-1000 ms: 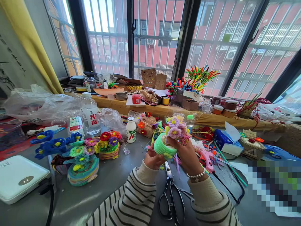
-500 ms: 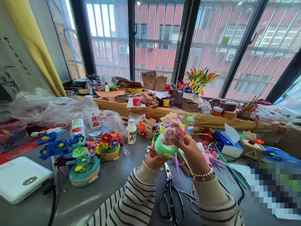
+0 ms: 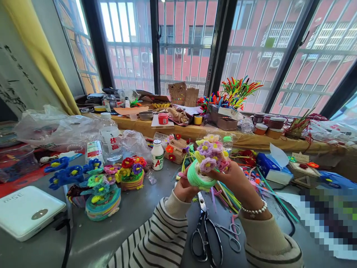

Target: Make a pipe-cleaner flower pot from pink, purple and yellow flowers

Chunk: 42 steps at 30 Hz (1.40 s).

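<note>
My left hand (image 3: 185,191) is closed around the side of a small mint-green flower pot (image 3: 198,178) wound from fuzzy strands, held tilted above the table. Out of the pot rises a bunch of fuzzy pipe-cleaner flowers (image 3: 208,163) in purple, pink and yellow. My right hand (image 3: 234,180) grips this bunch from the right, with its thumb at the pot's rim and its other fingertips hidden behind the blooms. Below the pot, large black-handled scissors (image 3: 203,230) lie on the table beside smaller silver scissors (image 3: 230,232).
Finished flower pots (image 3: 103,203) stand on the left near a white scale (image 3: 30,212). A small white bottle (image 3: 157,155) and a larger clear bottle (image 3: 110,139) are behind. Loose pipe cleaners (image 3: 227,193) lie under my right hand, and a blue tissue pack (image 3: 275,169) sits further right.
The pot and flowers have shifted slightly right and down in view, with the blooms tipped more to the right. My right hand has moved right, and its thumb now sits lower, by the rim.
</note>
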Available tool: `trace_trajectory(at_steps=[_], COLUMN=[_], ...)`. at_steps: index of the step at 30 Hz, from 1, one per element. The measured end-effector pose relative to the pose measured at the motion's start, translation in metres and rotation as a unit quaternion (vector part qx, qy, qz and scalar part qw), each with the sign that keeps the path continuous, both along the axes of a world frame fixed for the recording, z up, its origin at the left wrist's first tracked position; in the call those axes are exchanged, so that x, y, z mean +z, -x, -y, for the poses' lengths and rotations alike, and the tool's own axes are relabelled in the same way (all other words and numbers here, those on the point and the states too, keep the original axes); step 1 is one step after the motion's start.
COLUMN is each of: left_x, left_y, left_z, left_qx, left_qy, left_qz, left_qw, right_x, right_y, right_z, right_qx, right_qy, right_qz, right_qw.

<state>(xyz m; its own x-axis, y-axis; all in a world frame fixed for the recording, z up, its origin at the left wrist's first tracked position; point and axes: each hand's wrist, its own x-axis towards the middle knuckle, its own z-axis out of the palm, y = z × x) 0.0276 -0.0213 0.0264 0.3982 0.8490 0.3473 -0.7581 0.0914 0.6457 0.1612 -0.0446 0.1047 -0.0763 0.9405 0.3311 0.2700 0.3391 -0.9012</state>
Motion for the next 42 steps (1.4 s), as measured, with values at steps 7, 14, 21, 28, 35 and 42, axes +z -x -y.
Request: trace_trajectory(at_steps=[7, 14, 21, 28, 35, 42], left_x=[-0.005, -0.002, -0.002, -0.002, -0.009, -0.007], left_y=[0.008, 0.016, 0.014, 0.015, 0.014, 0.006], left_z=[-0.005, -0.007, -0.007, -0.007, -0.012, -0.007], left_qx=[-0.026, -0.032, -0.024, -0.014, -0.011, 0.02], left_qy=[0.016, 0.035, 0.048, 0.07, 0.085, 0.088], left_qz=[0.035, 0.044, 0.034, 0.013, 0.007, -0.012], left_qw=[0.999, 0.998, 0.998, 0.997, 0.996, 0.996], right_x=[0.005, 0.005, 0.004, 0.007, 0.006, -0.003], right_y=[0.0, 0.0, 0.006, 0.009, 0.011, 0.022], right_z=[0.005, 0.002, 0.004, 0.008, 0.009, 0.004], right_qx=[0.044, -0.018, -0.182, -0.2, -0.221, -0.267], right_qy=[-0.023, -0.117, -0.304, -0.325, -0.343, -0.35], right_qz=[-0.095, -0.045, 0.1, 0.127, 0.154, 0.219], right_qw=[0.994, 0.992, 0.93, 0.915, 0.9, 0.871])
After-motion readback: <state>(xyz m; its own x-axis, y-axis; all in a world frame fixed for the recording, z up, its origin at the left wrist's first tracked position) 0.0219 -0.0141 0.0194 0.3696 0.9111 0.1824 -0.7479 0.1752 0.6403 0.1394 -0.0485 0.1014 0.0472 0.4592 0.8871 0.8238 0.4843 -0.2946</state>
